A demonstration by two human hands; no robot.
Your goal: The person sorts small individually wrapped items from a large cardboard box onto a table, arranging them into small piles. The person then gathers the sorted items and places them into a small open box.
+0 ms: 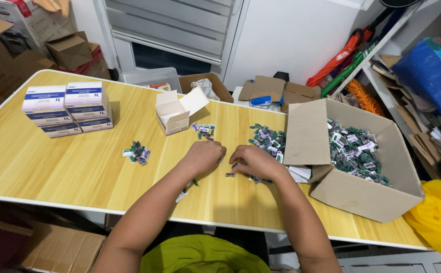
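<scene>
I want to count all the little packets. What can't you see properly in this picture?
- Head view: whatever the left hand and right hand pinch is hidden by the fingers.
- Packets deep in the big cardboard box are hidden by its walls and flap.
- The small open box faces away, so its inside is hidden.
- The loose packets are too small to count.

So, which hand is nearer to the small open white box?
The left hand. It lies just below and right of the small open white box; the right hand is farther right, beside the big cardboard box.
</scene>
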